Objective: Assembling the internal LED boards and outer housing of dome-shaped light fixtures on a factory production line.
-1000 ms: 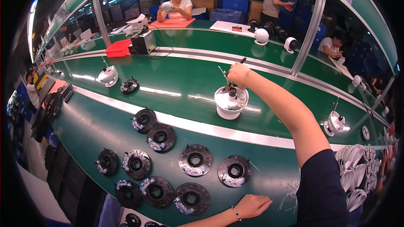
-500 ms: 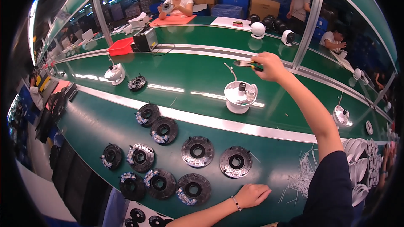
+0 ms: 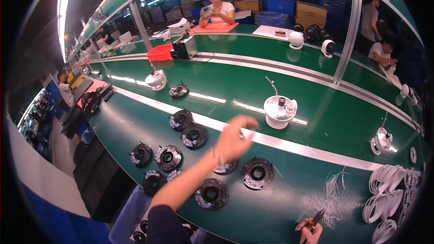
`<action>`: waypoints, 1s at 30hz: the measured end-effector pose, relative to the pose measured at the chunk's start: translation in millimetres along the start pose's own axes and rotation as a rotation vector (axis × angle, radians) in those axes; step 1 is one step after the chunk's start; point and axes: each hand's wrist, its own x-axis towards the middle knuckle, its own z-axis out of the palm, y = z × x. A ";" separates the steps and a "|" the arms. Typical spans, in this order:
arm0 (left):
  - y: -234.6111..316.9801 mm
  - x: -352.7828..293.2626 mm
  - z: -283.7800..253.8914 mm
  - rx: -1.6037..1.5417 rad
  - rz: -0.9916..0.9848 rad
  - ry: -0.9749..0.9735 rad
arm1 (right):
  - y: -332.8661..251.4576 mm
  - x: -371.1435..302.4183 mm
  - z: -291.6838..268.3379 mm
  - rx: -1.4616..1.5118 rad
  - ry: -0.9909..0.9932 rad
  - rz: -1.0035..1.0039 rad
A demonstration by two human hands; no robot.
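My left hand (image 3: pixel 233 139), a beaded bracelet on its wrist, reaches over the near bench. Its slightly blurred fingers are curved and apart, with nothing seen between them. Just beyond stands a white round housing (image 3: pixel 279 116) with a cable sticking up and a small black cylinder inside. At the lower edge my right hand (image 3: pixel 308 231) is closed around a pair of pliers (image 3: pixel 318 218) with black and yellow handles. The tool lies beside a heap of thin white strips (image 3: pixel 329 196). My left forearm partly covers the black round plates with circuit boards, including one plate (image 3: pixel 225 168).
Several more black plates (image 3: pixel 257 174) lie on the near bench. White ring-shaped parts (image 3: pixel 384 201) are stacked at right. Other white housings (image 3: pixel 156 80) stand along the green belt. Beyond a rail are a red bin (image 3: pixel 160 53), a grey box (image 3: pixel 185 47) and a seated person (image 3: pixel 218 12).
My right hand has drawn back from above the belt to the lower edge, still holding the pliers. My left hand has lifted off the bench and reached forward, its fingers opening. The view has shifted.
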 end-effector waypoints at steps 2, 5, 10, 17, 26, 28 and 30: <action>-77.0 33.8 -32.1 0.468 0.032 0.009 | 8.2 -4.1 2.6 0.164 -0.084 -0.030; -169.2 60.7 -28.8 0.794 -0.421 -0.023 | 15.3 4.3 -0.3 0.214 -0.143 -0.014; -210.3 67.3 -19.9 0.977 -0.894 -0.058 | 16.0 11.3 -6.0 0.275 -0.166 0.020; -205.8 71.8 -16.6 0.807 -0.861 -0.234 | 16.8 19.4 -10.9 0.413 -0.219 0.083; -96.8 69.2 88.1 0.291 -0.159 -0.558 | 19.7 25.8 -11.9 0.452 -0.241 0.099; -41.2 44.2 123.1 -0.001 -0.008 -0.606 | 18.4 25.0 -14.4 0.432 -0.224 0.097; 6.4 15.8 131.7 -0.440 -0.188 -0.785 | 19.8 23.5 -16.3 0.406 -0.220 0.110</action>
